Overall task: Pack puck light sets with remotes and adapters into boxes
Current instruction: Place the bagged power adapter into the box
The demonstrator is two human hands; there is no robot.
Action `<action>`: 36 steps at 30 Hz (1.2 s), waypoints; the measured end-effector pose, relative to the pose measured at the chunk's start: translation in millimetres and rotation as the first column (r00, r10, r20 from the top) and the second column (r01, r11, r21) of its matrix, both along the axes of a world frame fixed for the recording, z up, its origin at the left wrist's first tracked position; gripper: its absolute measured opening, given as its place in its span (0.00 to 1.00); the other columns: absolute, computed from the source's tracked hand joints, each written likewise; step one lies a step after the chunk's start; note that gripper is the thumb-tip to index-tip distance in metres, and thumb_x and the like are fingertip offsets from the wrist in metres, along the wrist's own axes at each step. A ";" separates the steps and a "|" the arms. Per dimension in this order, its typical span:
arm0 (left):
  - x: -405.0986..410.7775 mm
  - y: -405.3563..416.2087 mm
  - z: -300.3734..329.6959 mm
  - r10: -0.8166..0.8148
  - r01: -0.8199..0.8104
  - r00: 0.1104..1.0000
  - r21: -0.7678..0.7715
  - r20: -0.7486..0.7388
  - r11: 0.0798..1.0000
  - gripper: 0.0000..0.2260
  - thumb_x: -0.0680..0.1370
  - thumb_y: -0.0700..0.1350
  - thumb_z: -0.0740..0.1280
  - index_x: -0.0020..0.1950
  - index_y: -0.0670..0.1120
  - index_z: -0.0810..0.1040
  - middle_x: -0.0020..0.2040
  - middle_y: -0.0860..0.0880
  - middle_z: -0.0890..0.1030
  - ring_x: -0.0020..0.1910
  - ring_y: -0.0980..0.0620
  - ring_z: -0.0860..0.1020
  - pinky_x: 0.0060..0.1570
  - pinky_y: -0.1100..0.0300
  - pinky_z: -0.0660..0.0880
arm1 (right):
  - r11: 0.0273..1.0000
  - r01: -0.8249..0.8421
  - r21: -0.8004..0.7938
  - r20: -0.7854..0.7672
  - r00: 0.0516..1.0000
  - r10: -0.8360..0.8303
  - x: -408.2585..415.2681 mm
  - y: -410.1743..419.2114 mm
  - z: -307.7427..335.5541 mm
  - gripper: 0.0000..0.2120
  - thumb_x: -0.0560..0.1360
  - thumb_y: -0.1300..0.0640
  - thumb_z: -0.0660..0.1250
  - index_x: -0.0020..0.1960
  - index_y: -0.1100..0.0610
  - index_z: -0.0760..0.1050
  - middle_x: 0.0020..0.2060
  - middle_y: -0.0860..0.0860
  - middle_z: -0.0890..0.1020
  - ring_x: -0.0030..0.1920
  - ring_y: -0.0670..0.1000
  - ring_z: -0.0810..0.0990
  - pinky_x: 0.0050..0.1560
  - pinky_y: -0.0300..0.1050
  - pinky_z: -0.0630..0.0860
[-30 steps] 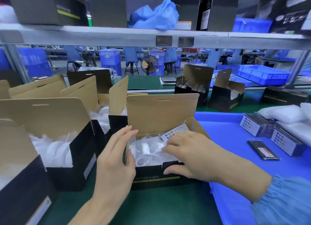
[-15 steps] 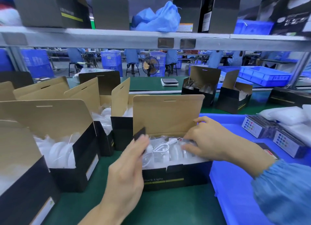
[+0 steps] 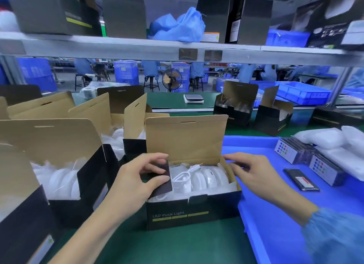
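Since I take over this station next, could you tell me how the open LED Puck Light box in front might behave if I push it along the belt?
The box would probably slide flat, since its base is broad and low. Its tall upright lid is thin card, likely to flex if pushed there. The puck lights fill it, so it may feel fairly solid.

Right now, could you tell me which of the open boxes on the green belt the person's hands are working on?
The "LED Puck Light" box front and centre: the left hand holds its left side flap, the right hand its right side. The other boxes are untouched.
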State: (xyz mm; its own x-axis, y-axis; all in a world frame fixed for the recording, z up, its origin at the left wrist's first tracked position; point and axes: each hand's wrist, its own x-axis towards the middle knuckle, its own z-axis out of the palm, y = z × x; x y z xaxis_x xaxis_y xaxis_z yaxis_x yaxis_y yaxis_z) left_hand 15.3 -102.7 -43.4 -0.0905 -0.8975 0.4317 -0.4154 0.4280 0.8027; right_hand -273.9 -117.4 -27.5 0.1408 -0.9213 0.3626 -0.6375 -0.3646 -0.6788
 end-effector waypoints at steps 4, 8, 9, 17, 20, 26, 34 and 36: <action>2.5 -8.6 -8.4 0.162 -0.161 0.986 0.034 -0.035 0.986 0.51 0.63 0.48 0.82 0.78 0.64 0.55 0.70 0.57 0.66 0.65 0.63 0.70 0.63 0.61 0.70 | 0.974 -0.154 -0.165 -0.303 0.948 0.099 12.1 10.2 -9.6 0.14 0.77 0.66 0.64 0.54 0.53 0.84 0.58 0.41 0.80 0.59 0.44 0.77 0.62 0.36 0.70; 5.2 -16.6 -13.4 -0.020 0.032 0.993 0.092 -0.120 0.995 0.54 0.64 0.48 0.80 0.80 0.62 0.49 0.75 0.61 0.66 0.73 0.62 0.66 0.72 0.59 0.64 | 0.971 -0.222 -0.091 -0.240 0.951 0.195 17.5 5.6 -10.4 0.10 0.78 0.62 0.64 0.51 0.52 0.83 0.53 0.40 0.84 0.56 0.42 0.80 0.58 0.38 0.73; 6.4 -18.5 -15.7 -0.070 0.079 0.987 0.059 -0.144 0.995 0.49 0.66 0.43 0.80 0.79 0.61 0.57 0.72 0.60 0.72 0.71 0.61 0.70 0.71 0.60 0.65 | 0.976 -0.213 -0.038 -0.166 0.965 0.204 13.6 2.5 -8.9 0.08 0.78 0.60 0.67 0.53 0.51 0.83 0.52 0.38 0.83 0.56 0.40 0.79 0.60 0.37 0.73; 9.1 -19.1 -24.6 -0.107 0.094 0.983 -0.092 -0.151 0.991 0.23 0.69 0.41 0.79 0.56 0.62 0.79 0.56 0.57 0.83 0.59 0.57 0.80 0.59 0.71 0.71 | 0.998 -0.058 -0.035 0.252 0.965 0.065 8.7 -0.2 -12.5 0.17 0.66 0.61 0.79 0.49 0.51 0.75 0.45 0.45 0.83 0.47 0.46 0.83 0.53 0.42 0.77; 7.9 -18.5 -25.4 -0.108 0.097 0.983 -0.083 -0.146 0.992 0.31 0.71 0.38 0.78 0.64 0.66 0.73 0.62 0.61 0.80 0.65 0.60 0.76 0.67 0.67 0.69 | 0.966 -0.117 -0.233 0.035 0.991 0.128 14.9 6.5 -10.0 0.07 0.71 0.62 0.75 0.47 0.54 0.84 0.48 0.43 0.85 0.51 0.43 0.82 0.55 0.39 0.75; 9.5 -15.5 -22.5 -0.166 0.156 0.977 -0.086 -0.136 0.984 0.23 0.71 0.39 0.76 0.60 0.61 0.76 0.59 0.57 0.82 0.63 0.58 0.77 0.63 0.71 0.68 | 0.897 -0.420 -0.139 -0.277 0.886 0.372 32.0 -3.6 -8.9 0.13 0.79 0.63 0.64 0.63 0.57 0.79 0.61 0.46 0.80 0.62 0.43 0.75 0.64 0.37 0.69; 8.5 -11.7 -23.2 -0.180 0.174 0.968 -0.048 -0.176 0.984 0.09 0.71 0.57 0.68 0.48 0.58 0.80 0.57 0.55 0.83 0.59 0.58 0.79 0.59 0.66 0.71 | 0.875 -0.438 -0.208 -0.284 0.883 0.375 34.8 4.0 -11.4 0.09 0.77 0.58 0.66 0.51 0.57 0.85 0.43 0.48 0.86 0.45 0.49 0.80 0.51 0.45 0.74; 5.1 -12.6 -24.2 -0.149 0.150 0.961 -0.011 -0.234 0.989 0.09 0.70 0.58 0.62 0.43 0.58 0.81 0.54 0.56 0.83 0.56 0.59 0.79 0.59 0.60 0.72 | 0.888 -0.412 -0.202 -0.191 0.906 0.377 25.7 7.6 -11.9 0.07 0.76 0.57 0.68 0.49 0.57 0.85 0.44 0.46 0.86 0.47 0.45 0.82 0.50 0.38 0.75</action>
State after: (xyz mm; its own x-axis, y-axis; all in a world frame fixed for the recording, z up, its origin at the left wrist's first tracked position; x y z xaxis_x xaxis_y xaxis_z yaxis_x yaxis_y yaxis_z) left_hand 20.4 -115.2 -67.6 -0.1213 -0.8842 0.4511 -0.1480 0.4655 0.8726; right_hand -248.2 -109.8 -39.4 0.5412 -0.6704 0.5075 -0.4906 -0.7420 -0.4569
